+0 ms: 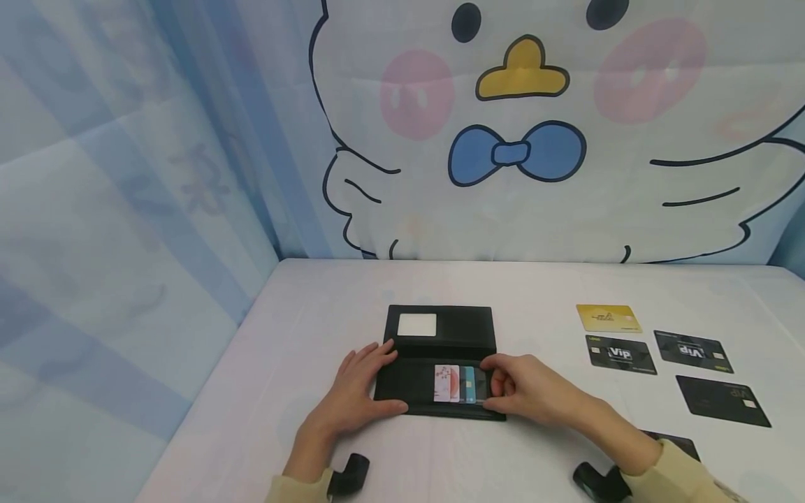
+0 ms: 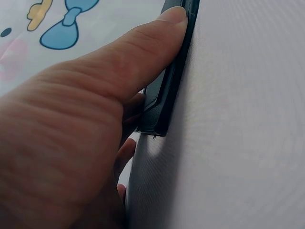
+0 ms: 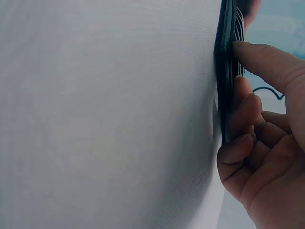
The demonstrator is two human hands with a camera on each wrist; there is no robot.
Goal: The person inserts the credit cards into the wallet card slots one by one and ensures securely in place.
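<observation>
A black card wallet point(image 1: 402, 384) lies unfolded on the white table. My left hand point(image 1: 358, 391) rests on its left side with fairly straight fingers; the thumb point(image 2: 162, 33) presses along the near edge. On the lower panel several cards overlap in the slots: a pink patterned card point(image 1: 442, 383), a blue-striped card point(image 1: 469, 385) and a dark card point(image 1: 481, 385) at the right. My right hand point(image 1: 534, 388) pinches the dark card by its two long edges, between thumb and curled index finger. In the right wrist view the card edges fan out beside the thumb point(image 3: 267, 59).
To the right lie a gold card point(image 1: 608, 318), two black VIP cards point(image 1: 621, 355) and a plain black card point(image 1: 723, 400). Another dark card point(image 1: 676, 441) is partly hidden by my right forearm. A cartoon-printed curtain point(image 1: 516, 216) hangs behind the table point(image 1: 314, 293).
</observation>
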